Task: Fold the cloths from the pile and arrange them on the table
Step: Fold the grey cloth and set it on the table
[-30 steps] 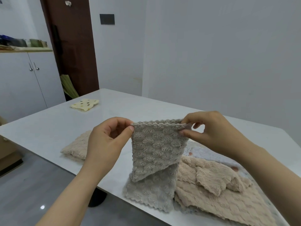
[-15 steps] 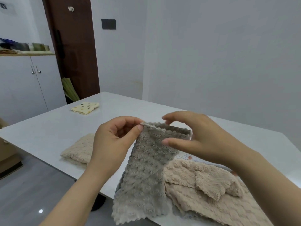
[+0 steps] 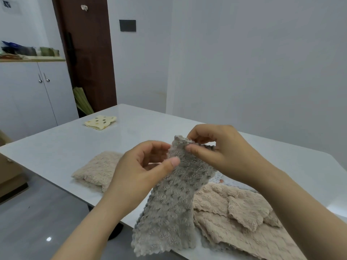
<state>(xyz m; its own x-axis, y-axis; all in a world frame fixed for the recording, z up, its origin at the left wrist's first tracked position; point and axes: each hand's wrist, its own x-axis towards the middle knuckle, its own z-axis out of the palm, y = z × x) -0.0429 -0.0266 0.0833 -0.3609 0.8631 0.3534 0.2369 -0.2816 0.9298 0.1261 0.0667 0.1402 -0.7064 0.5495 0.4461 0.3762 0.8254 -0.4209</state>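
A grey fluffy cloth hangs in the air over the table's near edge, folded lengthwise into a narrow strip. My right hand pinches its top corners together between thumb and fingers. My left hand holds the strip just below, thumb pressed on its front. Under and to the right lies the pile of beige cloths, unfolded and crumpled. A folded beige cloth lies flat at the left near edge. A folded yellow dotted cloth lies at the far left corner.
The white table runs away to the right, bare in its middle and far part. Left of it stand a white cabinet with items on top and a dark brown door. Grey floor shows below the near edge.
My hands have come together, bringing the grey cloth's two top corners onto each other. The cloth went from a wide sheet to a narrow hanging strip, its lower end now past the table edge.
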